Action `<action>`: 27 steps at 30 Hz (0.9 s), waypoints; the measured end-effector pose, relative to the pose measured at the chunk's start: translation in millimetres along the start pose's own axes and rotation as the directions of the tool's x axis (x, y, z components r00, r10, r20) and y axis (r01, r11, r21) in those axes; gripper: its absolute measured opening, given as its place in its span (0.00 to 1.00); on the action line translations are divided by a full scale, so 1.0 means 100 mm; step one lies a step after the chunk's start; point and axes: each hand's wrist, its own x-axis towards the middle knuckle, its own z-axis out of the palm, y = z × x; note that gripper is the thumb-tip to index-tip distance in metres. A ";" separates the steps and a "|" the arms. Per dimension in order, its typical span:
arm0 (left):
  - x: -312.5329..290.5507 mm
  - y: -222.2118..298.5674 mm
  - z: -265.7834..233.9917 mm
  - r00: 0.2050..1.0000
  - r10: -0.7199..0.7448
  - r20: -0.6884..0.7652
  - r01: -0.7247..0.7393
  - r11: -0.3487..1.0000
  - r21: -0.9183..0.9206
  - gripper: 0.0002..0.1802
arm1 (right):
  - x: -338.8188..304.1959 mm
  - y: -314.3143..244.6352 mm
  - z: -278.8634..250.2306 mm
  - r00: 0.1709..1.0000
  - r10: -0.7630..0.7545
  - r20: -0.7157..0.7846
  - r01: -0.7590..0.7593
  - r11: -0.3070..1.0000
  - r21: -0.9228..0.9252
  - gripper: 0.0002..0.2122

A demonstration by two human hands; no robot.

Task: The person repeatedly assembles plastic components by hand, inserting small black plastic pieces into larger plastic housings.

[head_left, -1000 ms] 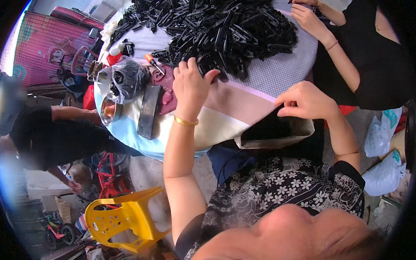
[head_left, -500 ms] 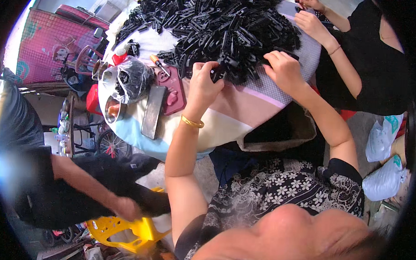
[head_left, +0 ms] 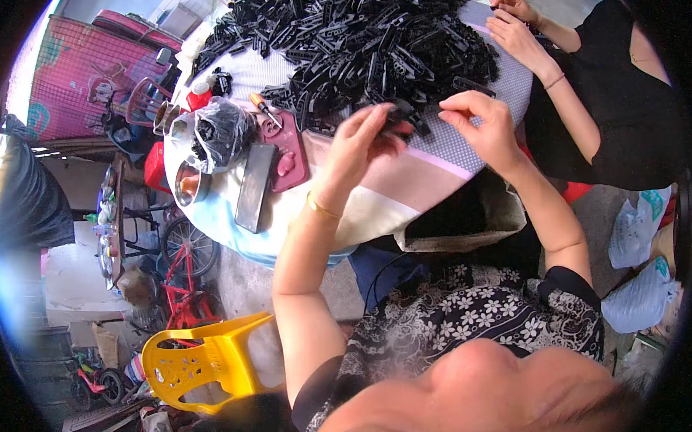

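Observation:
A large heap of black plastic parts [head_left: 367, 45] covers the far part of the cloth-covered table [head_left: 377, 209]. In front of its near edge, my left hand [head_left: 357, 146] has its fingers curled round a black plastic part [head_left: 400, 115], blurred by motion. To the right, my right hand [head_left: 482, 128] is raised over the grey dotted cloth. Its thumb and forefinger are pinched together; whatever may be between them is too small to make out. A gap separates my two hands.
At the left lie a dark flat box [head_left: 254, 188], a pink phone case [head_left: 293, 157], an orange-handled screwdriver [head_left: 264, 106] and a plastic bag of black pieces [head_left: 223, 132]. A co-worker's hands [head_left: 516, 31] work at the far right. A yellow chair [head_left: 204, 356] stands lower left.
My left hand has shifted right and turned, its fingers pointing rightward. My right hand has closed to a pinch. The person passing at the left has mostly moved out of view, uncovering the chair.

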 end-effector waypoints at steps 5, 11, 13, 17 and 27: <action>0.01 -0.12 0.07 0.959 -0.209 0.190 0.245 0.951 -0.190 0.27 | -0.01 -0.25 0.09 0.983 -0.180 -0.025 0.180 0.984 -0.013 0.07; 0.01 -0.12 0.12 0.954 -0.224 0.201 0.275 0.920 -0.279 0.20 | 0.01 -0.22 0.14 0.971 -0.238 -0.014 0.236 0.966 -0.107 0.07; 0.01 -0.10 0.12 0.950 -0.196 0.245 0.259 0.930 -0.262 0.19 | 0.02 -0.22 0.14 0.967 -0.253 -0.014 0.250 0.962 -0.110 0.07; -0.01 -0.05 0.16 0.956 -0.233 0.180 0.273 0.930 -0.246 0.18 | 0.02 -0.24 0.11 0.961 -0.276 0.010 0.275 0.956 -0.102 0.08; -0.02 -0.12 0.13 0.928 -0.323 0.188 0.354 0.919 -0.171 0.19 | 0.02 -0.29 0.03 0.926 -0.327 0.190 0.339 0.940 -0.035 0.09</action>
